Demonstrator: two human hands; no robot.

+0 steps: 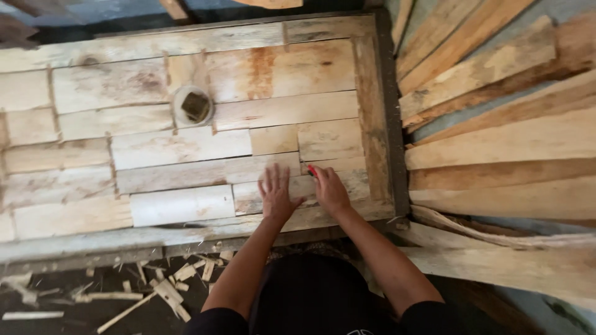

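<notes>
My left hand (277, 195) lies flat, fingers spread, on a pale wooden slat (267, 193) near the front right of a framed wooden panel (377, 105) made of many short boards. My right hand (329, 189) rests just beside it, closed around a small red-tipped pencil or marker (311, 171) whose tip touches the wood. Both forearms reach in from the bottom of the view.
A round white container (193, 106) with a dark block in it sits on the panel's upper middle. Long loose planks (496, 130) are stacked to the right. Wood chips and offcuts (167, 288) litter the dark floor at the lower left.
</notes>
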